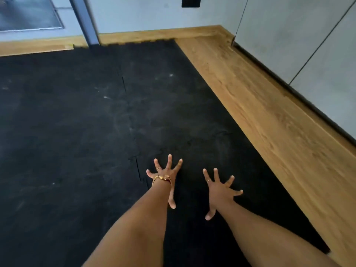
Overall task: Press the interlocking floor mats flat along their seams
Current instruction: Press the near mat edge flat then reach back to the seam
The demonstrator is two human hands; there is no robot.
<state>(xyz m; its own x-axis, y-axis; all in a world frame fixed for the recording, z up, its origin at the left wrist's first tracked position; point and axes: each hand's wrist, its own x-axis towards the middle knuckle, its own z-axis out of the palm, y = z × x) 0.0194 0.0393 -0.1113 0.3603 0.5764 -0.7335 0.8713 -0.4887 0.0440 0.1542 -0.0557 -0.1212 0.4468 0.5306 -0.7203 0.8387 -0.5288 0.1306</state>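
1. Nearest the camera, 2 bare forearms reach forward and down onto the black floor mats (77,122).
2. The left hand (165,175) has all 5 fingers spread wide, appears to rest flat on the mat, and grips nothing; a gold bracelet (161,178) sits at its wrist and 1 ring shows on a finger.
3. The right hand (219,191) is likewise splayed fully open with nothing held, and wears 1 ring; whether its palm presses down or hovers just above the mat cannot be told.
4. Just left of the left hand runs the near seam (137,168), a dark slit with toothed tabs, so neither palm is on the joint yet.
5. To do this step well, I judge the hands should shift left onto that seam and push straight down with flat palms, working along it tab by tab.
6. Farther off, a 2nd open slit, the far seam (123,83), looks to lie on the same line and likely needs the same pressing.
7. The mats fill the left and middle of the floor; the wooden floor (260,112) borders them on the right, and 2 pale walls stand beyond.
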